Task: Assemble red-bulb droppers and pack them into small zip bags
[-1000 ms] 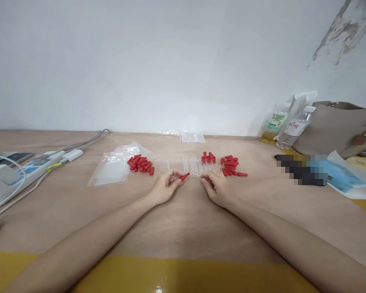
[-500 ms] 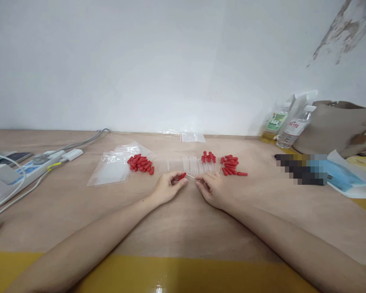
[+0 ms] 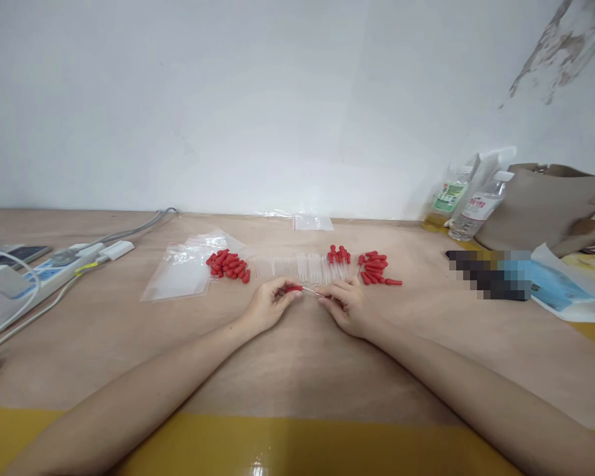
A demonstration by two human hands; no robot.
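Observation:
Between the fingers of my left hand (image 3: 269,303) is a red rubber dropper bulb (image 3: 293,289), closed in a pinch. My right hand (image 3: 348,307) is closed on a thin clear glass tube (image 3: 309,291), whose end meets the bulb's open end; how far it goes in I cannot tell. Just beyond my hands lies a row of clear glass tubes (image 3: 297,268). Several droppers with red bulbs (image 3: 339,255) lie at the row's right end. One heap of red bulbs (image 3: 227,265) is left of the row, another group of bulbs (image 3: 375,268) right of it.
Clear zip bags (image 3: 176,271) lie at left, with a small one (image 3: 313,223) by the wall. Farther left are a power strip (image 3: 54,271) and cables. At right stand bottles (image 3: 480,206) and a grey-brown bag (image 3: 550,205), with a blue packet (image 3: 560,284) before them.
The red bulb and glass tube, angled to each other earlier, now line up end to end. My hands have barely shifted.

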